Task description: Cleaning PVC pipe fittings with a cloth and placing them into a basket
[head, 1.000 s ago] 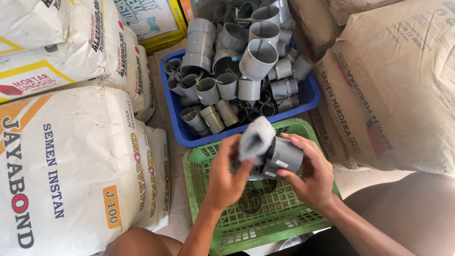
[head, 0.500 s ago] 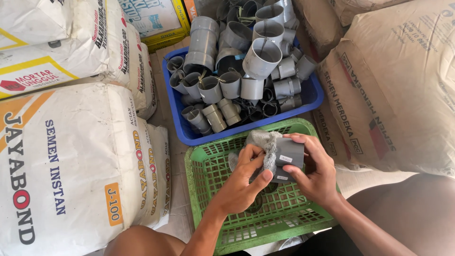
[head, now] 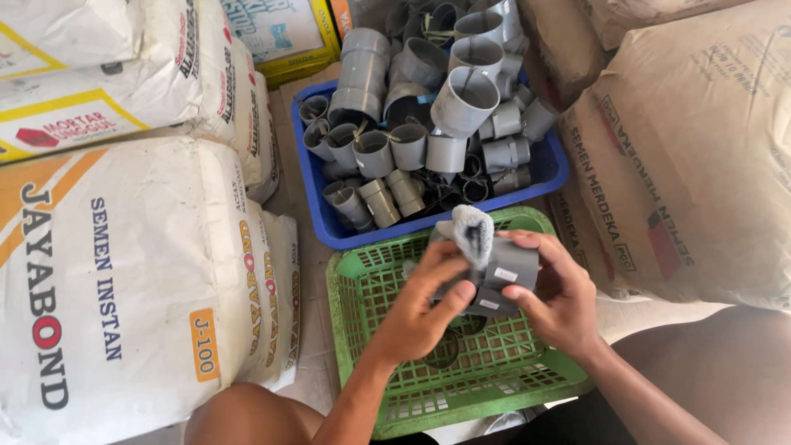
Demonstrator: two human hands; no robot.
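A grey pipe fitting (head: 503, 284) is held over the green basket (head: 354, 330), slightly to three o'clock of its centre. It is gripped by the right hand (head: 560, 301), whose fingers are curled closed around its outer end. A pale cloth (head: 471, 232) is pinched against the fitting's twelve o'clock side by the left hand (head: 428, 301), whose fingers are closed on cloth and fitting together. At twelve o'clock from the basket, a blue crate (head: 329, 227) is heaped with more grey fittings (head: 461, 99); white sacks (head: 124, 264) are stacked at nine o'clock and brown sacks (head: 700, 165) at three.

Since the fitting is smooth, a slip out of the right hand could be caused by firm rubbing. The cloth could be snagged on the fitting's rim. The heaped fittings could be toppled if the crate is bumped.
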